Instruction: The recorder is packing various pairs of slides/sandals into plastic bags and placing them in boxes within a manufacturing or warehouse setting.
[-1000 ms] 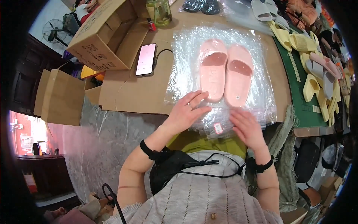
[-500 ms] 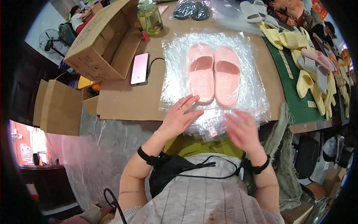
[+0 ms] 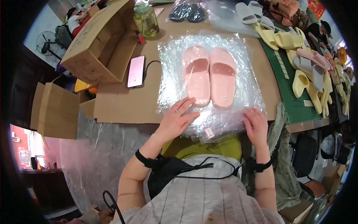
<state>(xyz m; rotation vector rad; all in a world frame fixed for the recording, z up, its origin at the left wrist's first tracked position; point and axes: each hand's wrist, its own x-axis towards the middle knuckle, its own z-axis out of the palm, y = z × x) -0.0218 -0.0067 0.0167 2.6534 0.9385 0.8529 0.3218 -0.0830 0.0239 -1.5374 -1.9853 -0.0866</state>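
Observation:
A pair of pink slide sandals [image 3: 209, 74] lies side by side inside a clear plastic bag [image 3: 169, 71] on the cardboard-covered table [image 3: 123, 104]. My left hand [image 3: 178, 117] rests flat on the bag's near end, fingers spread, just below the left sandal's heel. At the bag's near right corner my right hand [image 3: 255, 125] presses down on the plastic. A small red tag [image 3: 209, 132] shows on the bag's edge between my hands.
A phone [image 3: 136, 71] on a cable lies left of the bag. An open cardboard box [image 3: 99, 44] and a green glass jar [image 3: 145, 20] stand at the back left. Yellow, pink and white sandals [image 3: 305, 67] cover a green mat at the right. Bagged dark slippers [image 3: 186, 13] lie behind.
My hands have slid a little along the bag's near edge, the right one outward to the corner. The sandals and bag stay where they were.

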